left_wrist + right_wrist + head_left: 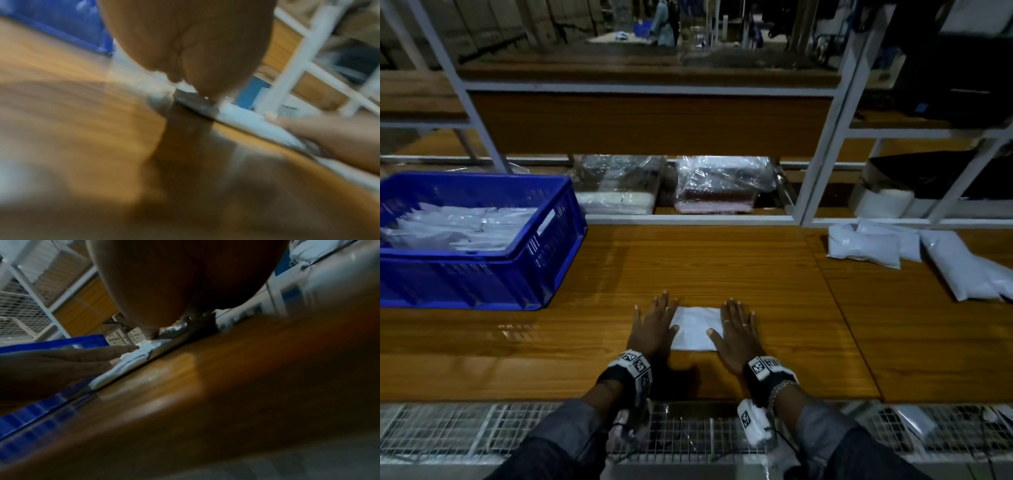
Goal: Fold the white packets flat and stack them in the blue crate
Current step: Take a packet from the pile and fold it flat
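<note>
While my left hand [652, 325] and right hand [736, 330] lay palm-down with straight fingers, gripping nothing, I pressed the white packet [695, 329], lying flat and squarish on the bench [756, 270].

Tabletop [722, 267]: wood-grain laminate, smooth, glossy sheen. Blue crate [544, 246]: moulded plastic, perforated walls. White packet [695, 329]: soft matt plastic film, slightly creased. Spare packets [866, 245]: same film, puffy. Shelf frame [822, 164]: white painted metal. Wrapped bundles [722, 181]: clear glossy crinkled plastic. Front grid [448, 431]: wire mesh.
</note>
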### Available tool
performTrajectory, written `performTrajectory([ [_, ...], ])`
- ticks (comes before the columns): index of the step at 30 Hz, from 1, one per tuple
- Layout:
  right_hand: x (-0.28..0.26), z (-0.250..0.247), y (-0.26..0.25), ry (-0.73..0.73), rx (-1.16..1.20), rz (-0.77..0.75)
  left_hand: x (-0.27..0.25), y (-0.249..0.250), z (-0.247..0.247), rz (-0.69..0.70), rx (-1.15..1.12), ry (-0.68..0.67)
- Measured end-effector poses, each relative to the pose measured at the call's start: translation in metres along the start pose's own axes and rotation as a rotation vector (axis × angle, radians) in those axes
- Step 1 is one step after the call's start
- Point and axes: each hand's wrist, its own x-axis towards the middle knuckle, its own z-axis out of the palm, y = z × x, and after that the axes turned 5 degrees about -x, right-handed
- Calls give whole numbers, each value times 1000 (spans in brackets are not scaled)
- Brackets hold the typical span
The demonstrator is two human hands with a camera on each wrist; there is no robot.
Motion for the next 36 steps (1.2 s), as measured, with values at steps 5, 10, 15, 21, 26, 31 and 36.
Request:
performTrajectory([
  [5,-17,-7,16,-104,68,-216,-10,-2,5,217,-273,-114],
  [10,-14,-20,24,-115,118,-196,-4,-18,5,243,-321,-43],
  [15,-9,-57,24,-38,377,-36,-6,-9,-39,176,-503,104],
  [21,12,-93,23,-7,672,22,-6,-16,-59,-40,-895,197],
  [26,31,-68,23,-93,590,127,-7,-24,-32,-291,-603,137],
  [31,30,-49,20,164,170,54,-10,-15,-19,-169,-226,306],
  [36,33,-24,-27,68,-12,-202,-2,10,-1,116,-152,236],
])
